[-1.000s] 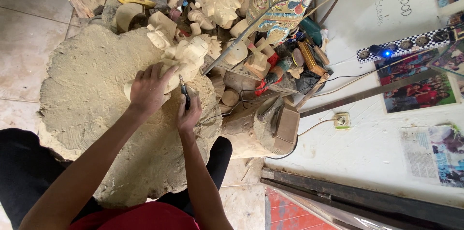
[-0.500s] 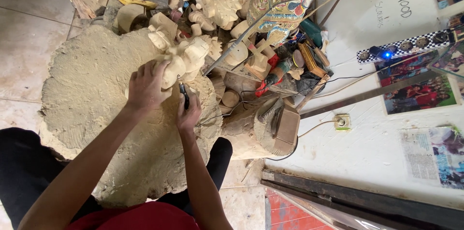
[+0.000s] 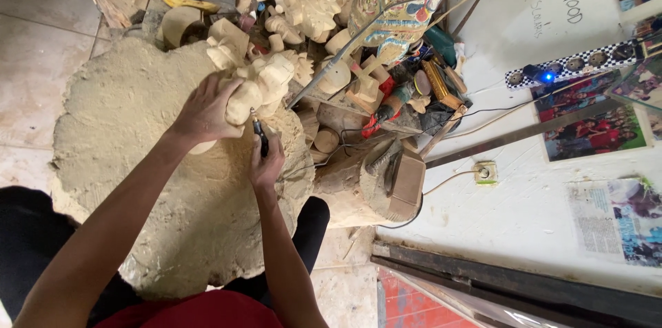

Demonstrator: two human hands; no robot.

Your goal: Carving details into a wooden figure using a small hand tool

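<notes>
Left hand (image 3: 205,113) has its fingers wrapped around a pale unfinished wood carving (image 3: 256,86), pressing it down on the big sawdust-coated stump (image 3: 124,162) that serves as the surface. Right hand (image 3: 265,166) has its fingers closed in a pencil grip on a slim dark rotary tool (image 3: 261,136). Tool long axis runs roughly up-frame from the right hand, tip aimed at the lower edge of the carving, at or just short of contact; can't tell which. So the carving sits just ahead of the right fingers and slightly left, with the left hand already on it and the nearer of the two. Carving's long axis looks tilted up-right, away from the person. Behind: pile of other pale carved pieces (image 3: 310,4), a painted flat puppet figure (image 3: 393,11), a checkered power strip (image 3: 586,62) on the white wall.
</notes>
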